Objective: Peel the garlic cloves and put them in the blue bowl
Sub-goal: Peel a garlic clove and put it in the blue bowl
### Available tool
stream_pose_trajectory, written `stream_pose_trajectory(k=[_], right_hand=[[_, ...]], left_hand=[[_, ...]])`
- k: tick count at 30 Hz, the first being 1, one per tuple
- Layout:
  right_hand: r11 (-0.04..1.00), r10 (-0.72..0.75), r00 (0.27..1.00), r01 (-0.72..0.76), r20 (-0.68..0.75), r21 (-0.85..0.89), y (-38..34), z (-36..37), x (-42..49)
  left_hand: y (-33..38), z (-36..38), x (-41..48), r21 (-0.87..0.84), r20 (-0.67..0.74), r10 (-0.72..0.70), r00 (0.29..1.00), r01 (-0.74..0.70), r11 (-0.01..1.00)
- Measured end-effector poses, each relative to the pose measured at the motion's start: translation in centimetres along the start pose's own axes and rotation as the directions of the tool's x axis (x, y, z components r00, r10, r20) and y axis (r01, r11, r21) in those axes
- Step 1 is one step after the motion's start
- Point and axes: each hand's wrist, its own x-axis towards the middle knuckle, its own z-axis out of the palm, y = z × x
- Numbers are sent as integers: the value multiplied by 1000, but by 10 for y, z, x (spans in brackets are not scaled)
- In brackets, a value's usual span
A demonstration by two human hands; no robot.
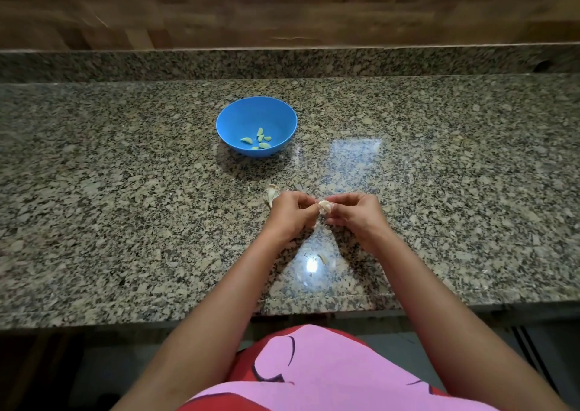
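While pinched between both hands, garlic clove aloft.

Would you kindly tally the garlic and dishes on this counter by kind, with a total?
Blue bowl: 1
Peeled cloves in the bowl: 5
Clove being peeled, pinched by left hand and right hand: 1
Unpeeled garlic pieces on the counter: 1
Loose scraps near the counter's front: 1
Total: 9

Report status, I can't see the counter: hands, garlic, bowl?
Left hand and right hand pinch one garlic clove. Blue bowl holds peeled cloves. Path clear.
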Motion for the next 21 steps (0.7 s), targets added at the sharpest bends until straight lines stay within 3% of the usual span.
stream_pose_trajectory(k=[5, 16, 21], right_hand=[[998, -40, 999, 40, -11, -56, -1, -1, 1], [996, -29, 1000, 28, -12, -87, -2, -1, 2], [992, -51, 999, 51, -1, -116, -3, 2, 1]], left_hand=[[1, 0, 2, 158, -4, 86, 996, -85, 984], [-2, 0, 5, -41, -1, -50, 999, 50, 998], [-3, -1, 9, -45, 10, -56, 998, 56, 997]])
